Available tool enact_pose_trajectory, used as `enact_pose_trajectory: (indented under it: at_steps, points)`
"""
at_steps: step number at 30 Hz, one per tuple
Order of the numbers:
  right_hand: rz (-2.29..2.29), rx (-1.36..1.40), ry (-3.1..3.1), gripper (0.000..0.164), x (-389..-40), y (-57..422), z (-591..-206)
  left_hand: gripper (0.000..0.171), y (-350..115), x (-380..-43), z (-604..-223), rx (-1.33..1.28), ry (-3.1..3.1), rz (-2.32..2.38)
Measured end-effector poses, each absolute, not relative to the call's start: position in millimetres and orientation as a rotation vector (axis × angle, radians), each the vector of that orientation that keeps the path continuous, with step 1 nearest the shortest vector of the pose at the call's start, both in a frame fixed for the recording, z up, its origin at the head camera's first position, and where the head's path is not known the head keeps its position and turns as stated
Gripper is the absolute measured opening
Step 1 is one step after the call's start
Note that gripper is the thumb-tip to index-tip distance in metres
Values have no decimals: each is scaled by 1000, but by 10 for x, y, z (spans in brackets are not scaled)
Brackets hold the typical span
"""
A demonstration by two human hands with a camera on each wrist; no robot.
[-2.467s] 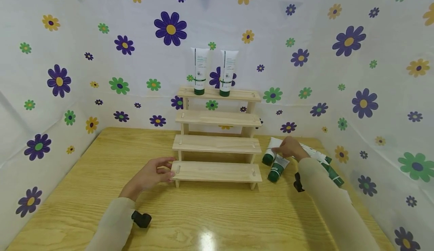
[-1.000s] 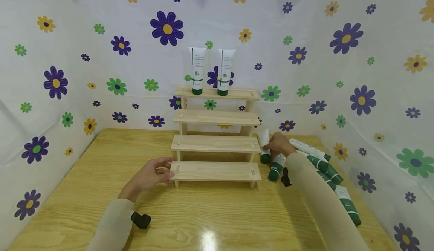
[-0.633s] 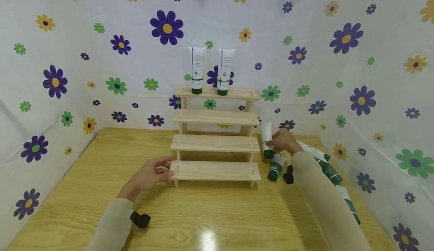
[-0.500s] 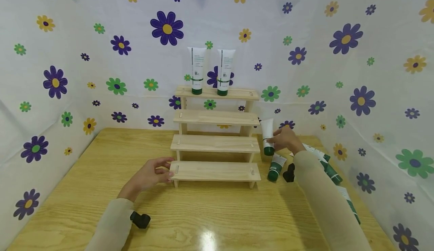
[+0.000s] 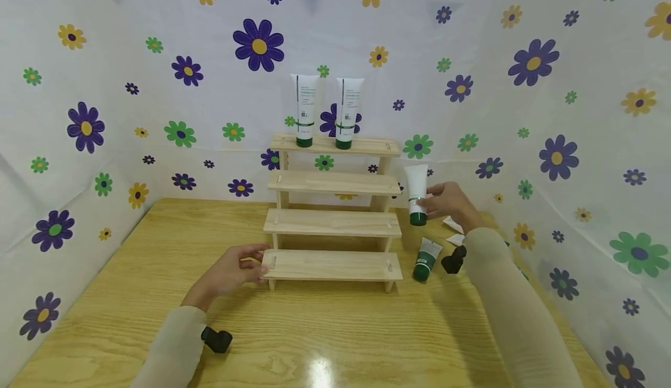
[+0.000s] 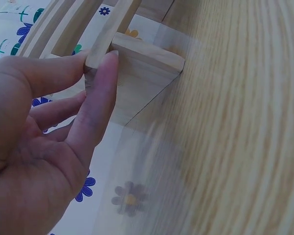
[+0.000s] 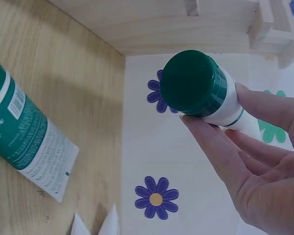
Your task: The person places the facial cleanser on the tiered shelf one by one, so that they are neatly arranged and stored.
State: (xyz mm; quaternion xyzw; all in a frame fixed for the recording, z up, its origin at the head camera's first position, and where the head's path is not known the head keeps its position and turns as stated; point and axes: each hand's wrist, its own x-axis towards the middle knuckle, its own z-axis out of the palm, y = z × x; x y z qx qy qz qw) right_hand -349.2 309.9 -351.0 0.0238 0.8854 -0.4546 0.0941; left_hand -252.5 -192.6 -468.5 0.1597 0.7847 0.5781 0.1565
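Observation:
My left hand [image 5: 233, 271] pinches the left end of the lowest step of a wooden four-tier display stand [image 5: 330, 264]. In the left wrist view, the thumb and a finger of that hand [image 6: 58, 122] close on the board's end [image 6: 105, 49]. To the right of the stand, my right hand [image 5: 448, 203] holds a white squeeze tube [image 5: 416, 184] upright above the table, its green cap down. The right wrist view shows the green cap [image 7: 188, 83] between thumb and fingers. Two matching tubes stand on the top tier, a left one [image 5: 306, 108] and a right one [image 5: 348, 111].
A smaller green-and-white tube [image 5: 427, 260] lies on the wooden table [image 5: 314, 330] right of the stand. More tubes lie beyond it, mostly hidden behind the right sleeve [image 5: 514, 306]. A flower-print cloth [image 5: 209, 97] surrounds the table at the back and sides.
My right hand has taken a white tube from the group on the right, lifted it off the table and turned it upright. My left hand has stayed on the lowest step.

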Motion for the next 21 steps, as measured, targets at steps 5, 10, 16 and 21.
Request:
enact_pose_trajectory:
  at_steps: [5,10,16,21]
  points:
    - [-1408,40,2622,69,-3483,3115,-3408,63,-1917,-2523,-4690,468,2271,1633]
    - [-1419,19,2653,72,-3450,3105,-3273,64,-1926,-2528,-4684,483,2259,1651]
    - [-1417,50,2718,74,-3406,3058,-3097,64,-1945,-2538,-4709,489,2241,1664]
    - [-1450,51,2771,76,-3391,3011,-2967,66,-1955,-2537,-4733,460,2248,1664]
